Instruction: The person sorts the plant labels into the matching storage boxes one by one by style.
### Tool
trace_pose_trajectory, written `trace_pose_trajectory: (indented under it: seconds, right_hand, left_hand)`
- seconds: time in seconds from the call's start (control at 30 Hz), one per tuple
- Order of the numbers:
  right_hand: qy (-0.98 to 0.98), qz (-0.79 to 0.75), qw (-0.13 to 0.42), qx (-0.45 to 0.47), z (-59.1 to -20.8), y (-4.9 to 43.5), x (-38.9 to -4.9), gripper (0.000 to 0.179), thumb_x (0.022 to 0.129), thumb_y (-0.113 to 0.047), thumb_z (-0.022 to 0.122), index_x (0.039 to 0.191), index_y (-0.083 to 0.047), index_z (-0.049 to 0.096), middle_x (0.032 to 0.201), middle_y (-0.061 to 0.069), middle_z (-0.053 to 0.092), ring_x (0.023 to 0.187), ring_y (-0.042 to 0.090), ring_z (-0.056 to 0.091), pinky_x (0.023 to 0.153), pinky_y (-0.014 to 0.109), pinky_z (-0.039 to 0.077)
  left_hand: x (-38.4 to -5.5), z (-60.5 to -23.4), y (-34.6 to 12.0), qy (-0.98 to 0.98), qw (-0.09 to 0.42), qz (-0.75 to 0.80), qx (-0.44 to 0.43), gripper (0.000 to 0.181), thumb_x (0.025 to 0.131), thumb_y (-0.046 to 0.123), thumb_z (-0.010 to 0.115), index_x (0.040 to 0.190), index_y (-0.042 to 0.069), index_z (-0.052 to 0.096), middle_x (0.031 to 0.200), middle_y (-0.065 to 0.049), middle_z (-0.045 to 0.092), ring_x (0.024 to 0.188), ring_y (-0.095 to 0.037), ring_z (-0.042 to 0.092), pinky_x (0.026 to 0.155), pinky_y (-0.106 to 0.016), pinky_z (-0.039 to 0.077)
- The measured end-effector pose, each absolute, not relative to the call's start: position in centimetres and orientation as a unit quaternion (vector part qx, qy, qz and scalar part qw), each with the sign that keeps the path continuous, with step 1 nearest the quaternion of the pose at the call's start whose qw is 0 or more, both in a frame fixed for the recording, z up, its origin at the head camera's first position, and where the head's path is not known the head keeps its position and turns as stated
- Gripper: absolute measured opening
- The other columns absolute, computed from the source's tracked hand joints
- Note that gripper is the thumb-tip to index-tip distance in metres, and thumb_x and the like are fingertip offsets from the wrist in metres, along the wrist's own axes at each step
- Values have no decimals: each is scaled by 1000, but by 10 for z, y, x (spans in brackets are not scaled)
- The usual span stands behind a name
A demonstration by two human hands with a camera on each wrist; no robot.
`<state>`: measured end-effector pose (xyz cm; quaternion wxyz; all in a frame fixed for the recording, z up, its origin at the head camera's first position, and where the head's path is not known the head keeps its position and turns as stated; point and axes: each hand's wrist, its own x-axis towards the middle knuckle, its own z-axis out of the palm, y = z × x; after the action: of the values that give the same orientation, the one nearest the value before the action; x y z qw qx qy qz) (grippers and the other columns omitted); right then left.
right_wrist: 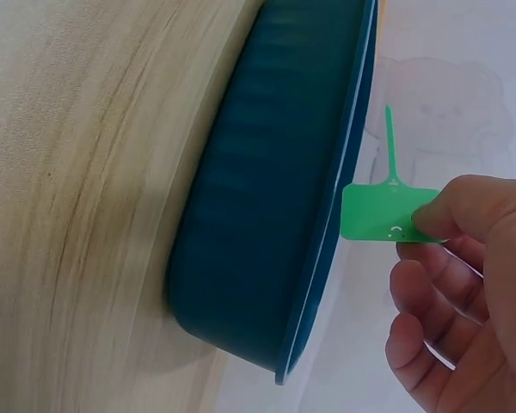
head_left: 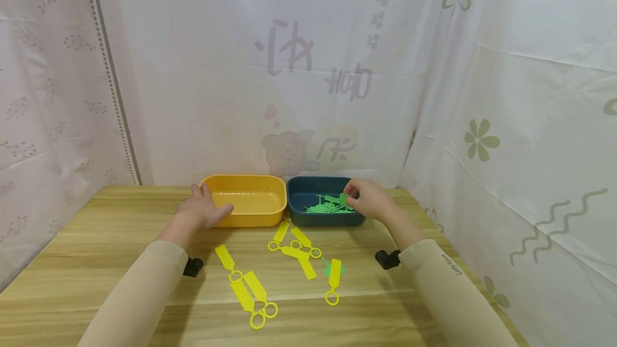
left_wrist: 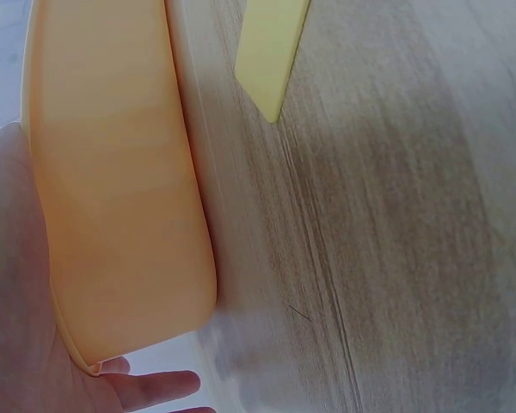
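Observation:
A yellow-orange bin (head_left: 250, 220) and a dark blue bin (head_left: 328, 220) stand side by side at the back of the table. My left hand (head_left: 200, 210) rests against the yellow bin's left end with fingers spread; in the left wrist view its fingers stretch past the bin's corner. Over the right side of the blue bin, my right hand (head_left: 370, 200) pinches a flat green tag (right_wrist: 374, 212) between thumb and fingers. The tag's thin tail points upward in the right wrist view. Several green tags (head_left: 320, 208) lie piled inside the blue bin.
Several yellow tags with ring ends (head_left: 242, 296) lie on the wooden table (head_left: 120, 283), some overlapping near the middle. One green tag (head_left: 327, 271) is partly under a yellow tag (head_left: 335, 273). Printed curtains (head_left: 193, 95) hang behind and at both sides.

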<state>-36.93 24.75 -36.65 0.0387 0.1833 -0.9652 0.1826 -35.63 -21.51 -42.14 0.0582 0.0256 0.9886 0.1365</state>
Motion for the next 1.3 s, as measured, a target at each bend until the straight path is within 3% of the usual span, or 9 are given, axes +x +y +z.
trace_pose_trajectory:
  seconds: [0.53,0.77,0.97,1.3]
  right_hand:
    - [-966,172,27,189,-373,239,-358,18,103,-21,67,119,-15,75,111,4,76,95,21,69,85,43,60]
    - [-955,160,14,248,-375,223,-341,13,103,-18,70,114,-15,76,106,-2,76,93,15,68,86,40,60]
    - [-951,126,-21,283,-389,211,-329,2,101,-20,75,102,-22,75,94,-11,73,86,8,64,86,34,58]
    - [-948,94,-118,281,-414,194,-312,16,95,-28,83,85,-26,70,75,-12,65,72,9,58,70,26,51]
  left_hand:
    - [-358,-424,-214,989,56,136,25,117,105,71,36,165,-21,-2,171,-51,-3,121,-67,63,102,-70,55]
    - [-357,-422,-214,989,55,136,25,118,105,72,37,165,-22,-2,171,-52,-2,122,-68,61,103,-70,54]
    - [-357,-421,-215,989,57,136,24,118,105,72,36,165,-22,-4,171,-51,-4,123,-68,61,104,-71,54]
    - [-361,-424,-215,989,57,136,23,118,104,72,36,165,-22,-3,171,-51,-3,123,-69,60,104,-72,53]
